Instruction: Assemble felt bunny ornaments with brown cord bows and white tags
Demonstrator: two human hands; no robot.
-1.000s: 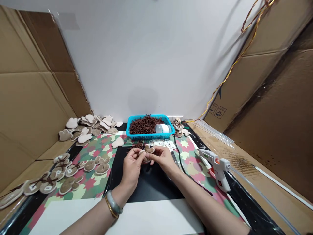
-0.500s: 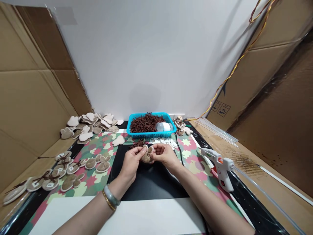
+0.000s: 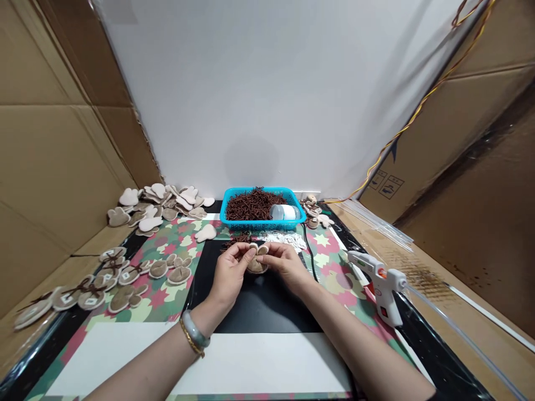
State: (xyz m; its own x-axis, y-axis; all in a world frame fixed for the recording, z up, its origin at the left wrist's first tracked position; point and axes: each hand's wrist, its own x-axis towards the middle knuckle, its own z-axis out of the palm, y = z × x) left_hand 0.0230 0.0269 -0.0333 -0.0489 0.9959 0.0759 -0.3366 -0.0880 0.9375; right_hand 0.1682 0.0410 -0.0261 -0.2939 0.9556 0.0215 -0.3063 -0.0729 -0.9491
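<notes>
Between my two hands, over the black mat [image 3: 259,312], is a small brown fabric bunny head [image 3: 256,267] with two pale-edged ears pointing up. My left hand [image 3: 232,273] pinches its left side, thumb near the base of one ear. On the other side the fingers of my right hand [image 3: 288,267] are closed on it near the other ear. My fingers cover part of its face. Just behind my hands lie a few dark brown bows [image 3: 242,240] and a scatter of small white tags [image 3: 284,240].
A blue basket [image 3: 263,224] holds many brown bows and a clear jar [image 3: 285,212]. Bunny pieces are piled at the back left [image 3: 167,203]; bunnies with bows and tags [image 3: 92,299] lie at left. A white glue gun [image 3: 380,284] stands at right. Cardboard walls flank the table.
The view has shifted slightly. Both hands keep hold of the bunny head, and the right fingers have moved a little across its front.
</notes>
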